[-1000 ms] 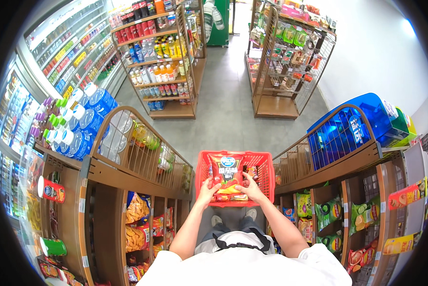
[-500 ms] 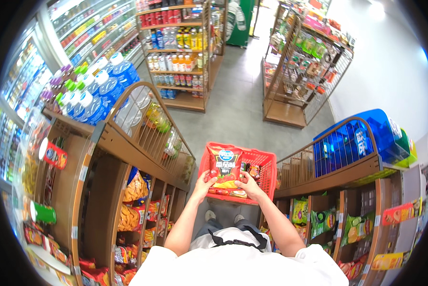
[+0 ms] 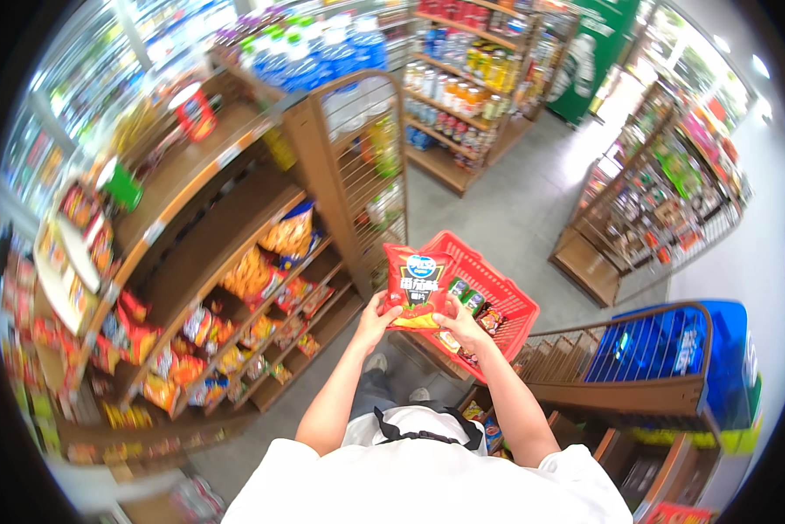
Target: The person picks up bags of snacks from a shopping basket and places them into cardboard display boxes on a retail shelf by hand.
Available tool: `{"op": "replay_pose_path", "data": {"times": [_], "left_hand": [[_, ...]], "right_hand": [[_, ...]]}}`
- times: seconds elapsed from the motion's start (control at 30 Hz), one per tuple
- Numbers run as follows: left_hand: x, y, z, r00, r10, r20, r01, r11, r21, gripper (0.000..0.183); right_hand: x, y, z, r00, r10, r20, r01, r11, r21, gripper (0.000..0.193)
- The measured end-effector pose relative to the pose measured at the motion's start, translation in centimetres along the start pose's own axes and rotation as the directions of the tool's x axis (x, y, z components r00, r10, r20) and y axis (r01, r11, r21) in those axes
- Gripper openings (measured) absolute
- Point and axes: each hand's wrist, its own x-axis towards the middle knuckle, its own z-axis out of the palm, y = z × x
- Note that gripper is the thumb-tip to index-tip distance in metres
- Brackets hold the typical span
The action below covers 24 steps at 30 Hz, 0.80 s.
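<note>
Between my two hands is a red bag of potato chips (image 3: 417,281), held upright with its printed front toward me. My left hand (image 3: 376,323) grips its lower left corner, and my right hand (image 3: 465,330) pinches the lower right one. Beneath and beyond the bag is a red plastic shopping basket (image 3: 522,307), its left part hidden by the bag. Inside the basket, to the right of the bag, lie several small green, dark and red packages (image 3: 490,320), too small to make out fully. What supports the basket is hidden.
A brown shelf unit (image 3: 261,188) with several snack bags (image 3: 248,278) stands close on my left. Bottled water (image 3: 322,57) is stacked behind it. Ahead are a drinks shelf (image 3: 462,96) and a wire-sided rack (image 3: 646,201). A low wire-railed shelf (image 3: 624,393) borders my right.
My view has turned left, so the shelves have swung rightward and more of the left snack shelf shows. The chip bag stays in both hands, now over the basket's left side.
</note>
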Motion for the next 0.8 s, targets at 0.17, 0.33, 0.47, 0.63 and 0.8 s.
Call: {"op": "replay_pose_path", "data": {"times": [0.17, 0.33, 0.47, 0.63, 0.8], "left_hand": [[-6.7, -1.9, -3.6, 0.968, 0.083, -0.236, -0.091, 0.996, -0.022, 0.062], [-12.2, -2.9, -7.0, 0.916, 0.136, -0.376, -0.168, 0.984, -0.053, 0.064], [-16.5, -2.6, -9.3, 0.857, 0.185, -0.481, -0.246, 0.967, -0.068, 0.064], [-22.2, -2.1, -13.8, 0.776, 0.228, -0.587, -0.307, 0.951, -0.036, 0.065], [-28.6, -0.5, -18.3, 0.726, 0.225, -0.65, -0.32, 0.947, -0.03, 0.063]], "right_hand": [[0.1, 0.2, 6.1, 0.986, -0.062, 0.157, 0.049, 0.995, 0.088, 0.077], [0.8, 2.8, 9.7, 0.938, 0.043, 0.343, -0.032, 0.999, -0.037, 0.076], [0.2, 2.3, 14.8, 0.874, 0.046, 0.484, -0.025, 0.998, -0.05, 0.059], [-1.0, 2.2, 22.2, 0.798, 0.055, 0.6, 0.022, 0.993, -0.12, 0.061], [-3.3, 3.1, 29.9, 0.744, 0.045, 0.666, 0.077, 0.985, -0.152, 0.06]]}}
